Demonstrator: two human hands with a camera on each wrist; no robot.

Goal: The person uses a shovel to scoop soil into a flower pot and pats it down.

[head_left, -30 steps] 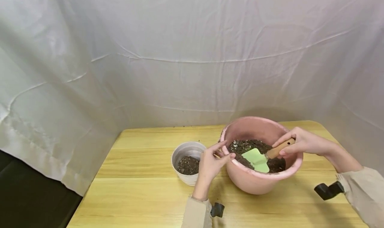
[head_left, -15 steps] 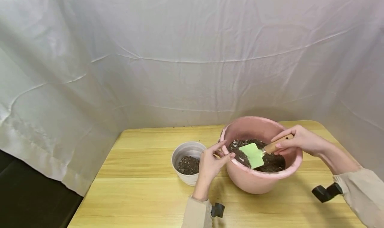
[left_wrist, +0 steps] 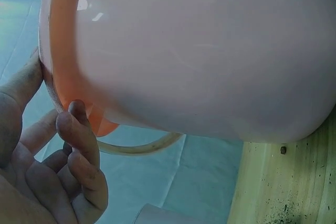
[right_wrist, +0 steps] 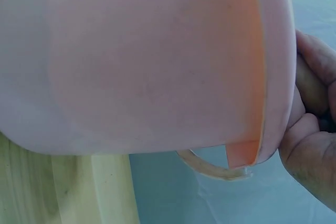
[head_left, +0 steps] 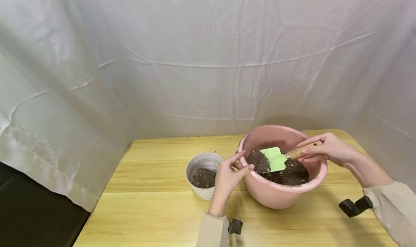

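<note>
Two bare hands, beige long sleeves (head_left: pixel 390 207) to the wrists, a black camera mount (head_left: pixel 355 206) strapped at each.

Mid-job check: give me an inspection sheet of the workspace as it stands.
Surface: wooden table, soil crumbs near its back edge.
Job's things: pink basin holding soil; green trowel carrying soil above it; white pot partly filled with soil.
Clutter: nothing seen.
Hands: left hand grips the basin's rim; right hand grips the trowel's wooden handle.
Cables: nothing seen.
Surroundings: white cloth backdrop.
</note>
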